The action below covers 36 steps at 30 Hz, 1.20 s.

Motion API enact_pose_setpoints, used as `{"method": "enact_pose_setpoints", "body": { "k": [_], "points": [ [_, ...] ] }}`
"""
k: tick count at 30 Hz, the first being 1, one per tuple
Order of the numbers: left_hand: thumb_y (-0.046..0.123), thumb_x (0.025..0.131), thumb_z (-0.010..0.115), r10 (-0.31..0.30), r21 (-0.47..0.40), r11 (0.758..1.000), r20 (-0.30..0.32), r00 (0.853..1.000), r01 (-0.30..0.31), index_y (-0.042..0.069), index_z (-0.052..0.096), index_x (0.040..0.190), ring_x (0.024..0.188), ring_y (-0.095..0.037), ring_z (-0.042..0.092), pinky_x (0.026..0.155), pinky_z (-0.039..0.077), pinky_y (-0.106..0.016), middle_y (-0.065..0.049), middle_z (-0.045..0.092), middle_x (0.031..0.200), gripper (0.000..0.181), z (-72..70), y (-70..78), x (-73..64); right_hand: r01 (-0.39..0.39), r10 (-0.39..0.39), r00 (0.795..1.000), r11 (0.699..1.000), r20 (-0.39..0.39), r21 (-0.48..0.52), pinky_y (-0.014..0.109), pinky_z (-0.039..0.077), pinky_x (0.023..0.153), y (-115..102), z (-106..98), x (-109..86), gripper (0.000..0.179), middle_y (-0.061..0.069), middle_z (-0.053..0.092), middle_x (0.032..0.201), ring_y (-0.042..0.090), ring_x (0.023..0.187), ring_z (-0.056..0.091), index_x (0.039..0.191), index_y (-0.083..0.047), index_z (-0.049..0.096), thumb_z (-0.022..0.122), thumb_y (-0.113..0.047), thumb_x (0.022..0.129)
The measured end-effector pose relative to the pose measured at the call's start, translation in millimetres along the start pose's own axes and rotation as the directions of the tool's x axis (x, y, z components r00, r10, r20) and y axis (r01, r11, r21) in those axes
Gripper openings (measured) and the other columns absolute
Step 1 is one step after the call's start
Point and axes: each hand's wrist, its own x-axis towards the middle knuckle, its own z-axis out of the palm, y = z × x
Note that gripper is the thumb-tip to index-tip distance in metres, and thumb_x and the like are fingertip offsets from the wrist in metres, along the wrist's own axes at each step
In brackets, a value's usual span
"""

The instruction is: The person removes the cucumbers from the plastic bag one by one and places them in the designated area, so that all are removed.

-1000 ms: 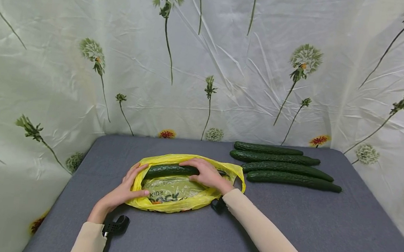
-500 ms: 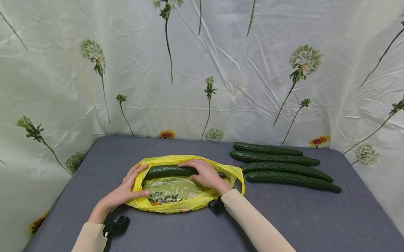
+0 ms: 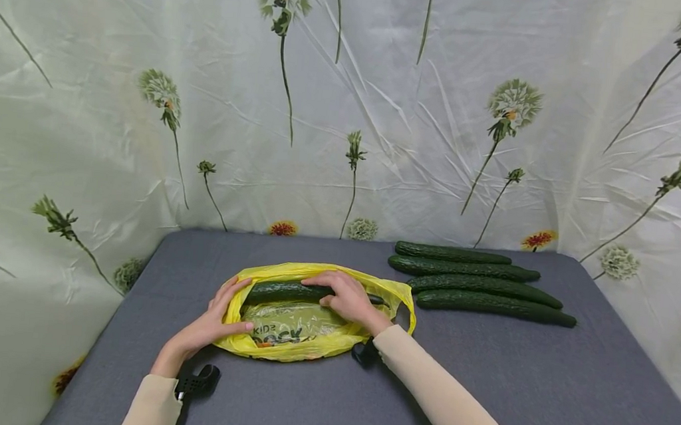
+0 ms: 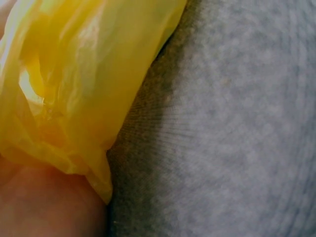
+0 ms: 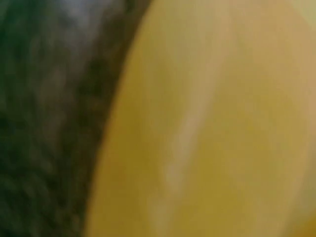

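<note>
A yellow plastic bag (image 3: pixel 330 345) lies with its mouth spread wide in the head view, dark lettering showing inside. Within it, along the far side, is a dark green cucumber (image 3: pixel 277 291). My right hand (image 3: pixel 348 298) reaches in over the bag and grips that cucumber around its middle, thumb on the near side. At the bag's left end my left hand (image 3: pixel 207 327) holds the rim, thumb on the near edge and fingers on the far one. Yellow bag plastic (image 4: pixel 98 74) covers part of the hand in the left wrist view; blurred yellow plastic (image 5: pixel 207 123) fills much of the right wrist view.
Several more cucumbers (image 3: pixel 495 305) lie side by side on the grey table (image 3: pixel 483 377), right of the bag and toward the back. A pale curtain (image 3: pixel 431 126) printed with dandelions hangs behind the table and along its sides.
</note>
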Motion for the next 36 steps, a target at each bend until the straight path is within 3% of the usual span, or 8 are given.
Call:
{"method": "enact_pose_setpoints", "body": {
  "k": [5,17,21,24,27,31,33,36],
  "points": [
    [0.021,0.085,0.072,0.002,0.001,1.000,-0.002,1.000,-0.002,0.017,0.021,0.153,0.137,-0.048,-0.013,0.092,0.003,-0.079,-0.015,-0.009,0.157,0.085,0.1,-0.5,0.0,-0.023,0.023,1.000,1.000,-0.014,-0.018,0.022,0.030,0.050,-5.3,-2.6,-2.9,0.045,0.001,0.062,0.125,0.020,0.108,0.058,0.128,-0.019,0.064,0.065,0.001,0.088],
    [0.026,0.087,0.071,0.012,0.016,1.000,0.007,1.000,-0.013,0.017,0.020,0.153,0.137,-0.048,-0.016,0.091,0.001,-0.079,-0.015,-0.010,0.157,0.084,-0.4,-4.4,0.0,-0.026,0.024,0.999,0.998,-0.036,-0.061,0.022,0.027,0.048,-7.5,-13.8,-14.0,0.044,0.001,0.061,0.125,0.019,0.107,0.058,0.126,-0.021,0.065,0.062,0.002,0.089],
    [0.027,0.087,0.071,0.016,0.015,1.000,0.012,1.000,-0.016,0.017,0.020,0.153,0.137,-0.048,-0.016,0.090,0.001,-0.079,-0.015,-0.011,0.157,0.084,-0.7,-5.4,0.3,-0.039,0.036,0.998,0.997,-0.041,-0.060,0.025,0.039,0.054,-5.8,-17.0,-19.8,0.043,0.000,0.061,0.126,0.020,0.112,0.056,0.126,-0.022,0.065,0.062,0.000,0.089],
    [0.025,0.087,0.071,0.021,0.010,1.000,0.009,1.000,-0.022,0.017,0.020,0.153,0.136,-0.049,-0.017,0.090,0.000,-0.079,-0.016,-0.010,0.157,0.084,-1.2,-4.3,0.7,-0.055,0.053,0.998,0.997,-0.044,-0.047,0.034,0.048,0.074,-4.0,-19.5,-24.5,0.043,0.000,0.060,0.127,0.021,0.117,0.053,0.126,-0.022,0.065,0.062,0.001,0.090],
    [0.022,0.086,0.071,0.024,0.004,1.000,0.006,1.000,-0.024,0.016,0.020,0.153,0.136,-0.049,-0.016,0.090,-0.001,-0.079,-0.016,-0.009,0.157,0.084,-1.7,-3.2,0.8,-0.073,0.071,0.996,0.997,-0.051,-0.026,0.038,0.046,0.080,-2.0,-22.3,-29.0,0.043,0.000,0.059,0.128,0.021,0.115,0.053,0.126,-0.022,0.065,0.061,0.001,0.090],
    [0.021,0.086,0.072,0.021,0.002,1.000,0.004,1.000,-0.021,0.016,0.021,0.153,0.136,-0.050,-0.015,0.090,-0.001,-0.079,-0.016,-0.008,0.157,0.085,-1.7,-2.1,0.6,-0.086,0.085,0.994,0.996,-0.062,-0.016,0.036,0.045,0.074,0.7,-26.4,-34.8,0.042,-0.001,0.060,0.127,0.020,0.111,0.054,0.125,-0.022,0.066,0.063,-0.001,0.090],
    [0.021,0.086,0.072,0.021,0.003,1.000,0.005,1.000,-0.021,0.016,0.020,0.153,0.136,-0.050,-0.016,0.090,-0.001,-0.079,-0.017,-0.009,0.157,0.085,-1.5,-2.0,0.6,-0.087,0.086,0.994,0.996,-0.064,-0.014,0.040,0.046,0.085,1.7,-28.5,-37.6,0.042,0.000,0.060,0.128,0.022,0.114,0.053,0.125,-0.021,0.066,0.063,0.000,0.089],
    [0.021,0.086,0.071,0.022,0.003,1.000,0.005,1.000,-0.022,0.016,0.020,0.153,0.136,-0.050,-0.016,0.090,-0.002,-0.079,-0.018,-0.009,0.157,0.085,-1.3,-2.3,0.5,-0.083,0.082,0.994,0.996,-0.071,-0.010,0.044,0.046,0.088,3.1,-31.0,-41.5,0.042,0.001,0.060,0.128,0.024,0.117,0.052,0.125,-0.020,0.066,0.064,0.000,0.089]
  ]
}}
